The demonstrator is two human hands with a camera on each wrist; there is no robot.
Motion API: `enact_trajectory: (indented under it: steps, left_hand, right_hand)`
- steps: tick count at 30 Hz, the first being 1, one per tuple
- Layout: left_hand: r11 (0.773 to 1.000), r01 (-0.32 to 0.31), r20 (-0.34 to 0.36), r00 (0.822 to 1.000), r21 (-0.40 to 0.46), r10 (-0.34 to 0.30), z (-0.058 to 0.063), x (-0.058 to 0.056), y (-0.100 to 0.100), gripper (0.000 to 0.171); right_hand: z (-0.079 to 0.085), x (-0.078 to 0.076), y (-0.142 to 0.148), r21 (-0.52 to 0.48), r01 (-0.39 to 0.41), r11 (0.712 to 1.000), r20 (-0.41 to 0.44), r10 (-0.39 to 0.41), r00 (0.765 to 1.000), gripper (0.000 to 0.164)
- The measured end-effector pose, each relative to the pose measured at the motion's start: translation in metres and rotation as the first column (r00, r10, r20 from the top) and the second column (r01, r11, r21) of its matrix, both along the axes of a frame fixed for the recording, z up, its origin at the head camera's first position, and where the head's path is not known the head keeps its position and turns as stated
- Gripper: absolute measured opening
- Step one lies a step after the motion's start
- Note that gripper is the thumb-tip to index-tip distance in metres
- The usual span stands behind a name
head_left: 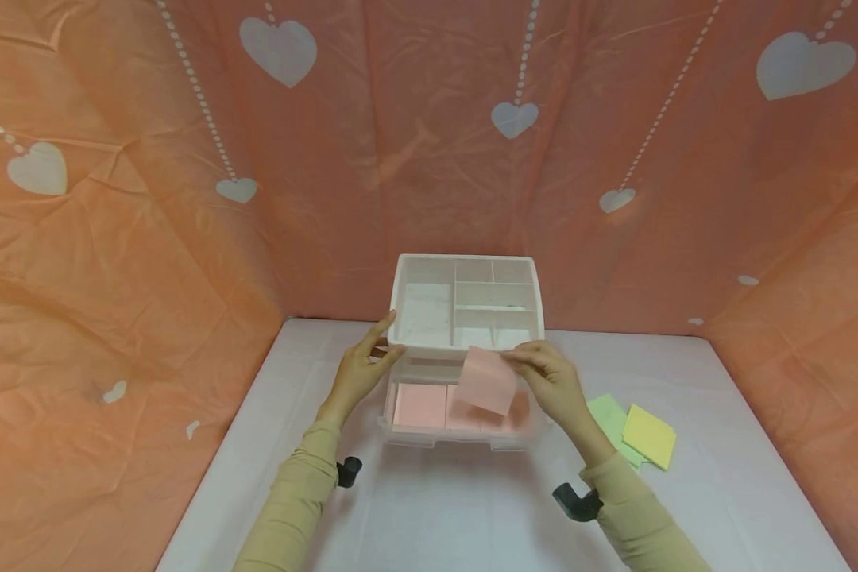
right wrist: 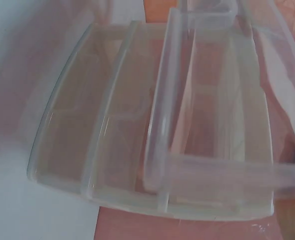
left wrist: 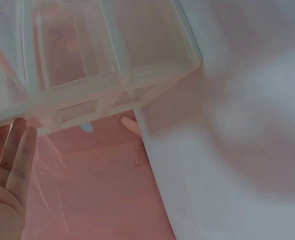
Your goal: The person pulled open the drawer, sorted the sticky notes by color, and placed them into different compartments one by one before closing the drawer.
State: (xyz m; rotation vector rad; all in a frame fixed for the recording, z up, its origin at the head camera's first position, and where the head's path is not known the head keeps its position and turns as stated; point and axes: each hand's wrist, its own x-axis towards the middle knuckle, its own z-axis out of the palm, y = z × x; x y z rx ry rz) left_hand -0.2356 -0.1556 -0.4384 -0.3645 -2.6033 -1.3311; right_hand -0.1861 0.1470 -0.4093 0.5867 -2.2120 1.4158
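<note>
A white desktop drawer organizer with a compartmented top stands at the back of the table. Its clear drawer is pulled out toward me, with pink sticky note pads lying side by side inside. At the organizer's front left corner, my left hand touches the side with extended fingers and has its thumb near the front rim. My right hand pinches a pink sticky note pad by its upper right corner, tilted above the drawer. That pad hides part of the drawer's contents.
A green sticky note pad and a yellow one lie partly overlapping on the white table, right of my right wrist. Orange cloth with white hearts hangs close behind the organizer and along both sides.
</note>
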Motion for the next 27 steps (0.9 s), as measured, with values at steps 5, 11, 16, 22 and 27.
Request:
enact_trajectory:
  steps: [5,11,16,22,27]
  left_hand:
    - [1.0,-0.001,-0.003,1.0,0.001,0.001,0.0,0.0,0.0,0.058]
    - [1.0,-0.005,-0.005,1.0,0.002,0.005,0.0,-0.001,0.001,0.059]
    - [1.0,-0.002,-0.015,1.0,0.004,0.002,-0.002,-0.001,0.001,0.058]
    - [1.0,-0.002,-0.015,1.0,0.009,0.002,-0.003,-0.001,0.001,0.059]
    - [1.0,0.005,-0.014,1.0,0.013,-0.005,-0.003,-0.002,0.0,0.059]
  right_hand:
    - [0.0,-0.001,-0.008,0.086,-0.033,0.996,-0.017,0.034,0.999,0.019]
    - [0.002,0.0,-0.019,0.205,-0.09,0.975,0.018,0.088,0.996,0.023]
    - [-0.002,0.001,-0.024,0.266,-0.129,0.955,0.038,0.124,0.992,0.023]
    - [-0.002,0.001,-0.025,0.318,-0.149,0.936,0.075,0.132,0.988,0.02]
    - [-0.001,0.001,-0.027,0.332,-0.145,0.932,0.127,0.108,0.986,0.018]
